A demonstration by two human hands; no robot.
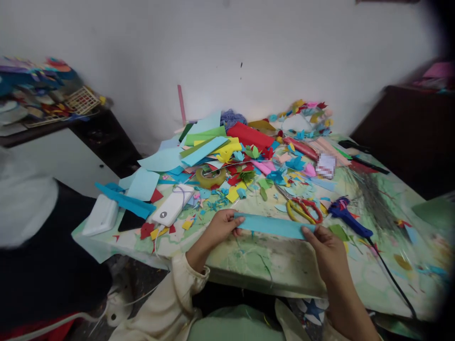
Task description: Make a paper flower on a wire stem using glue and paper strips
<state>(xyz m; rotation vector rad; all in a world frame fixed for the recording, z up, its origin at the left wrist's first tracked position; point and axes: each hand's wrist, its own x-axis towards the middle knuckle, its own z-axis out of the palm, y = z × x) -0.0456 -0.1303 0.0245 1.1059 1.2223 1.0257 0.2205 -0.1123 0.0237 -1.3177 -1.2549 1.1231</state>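
Note:
A light blue paper strip (272,225) is stretched between my two hands, above the table's front edge. My left hand (223,223) pinches its left end between thumb and fingers. At the other end, my right hand (325,241) grips the strip with the thumb on top. Scissors (305,210) with red and yellow handles lie just behind the strip, near my right hand. To the right of them rests a blue hot glue gun (350,219) with a black cord. Small cut paper pieces are scattered behind the strip.
Coloured paper sheets (163,158) pile up at the table's back, with a tape roll (210,179) in front. A white power bank (173,206) with a cable lies left. Thin wires (373,199) spread at right. A person in dark clothing (53,265) is at far left.

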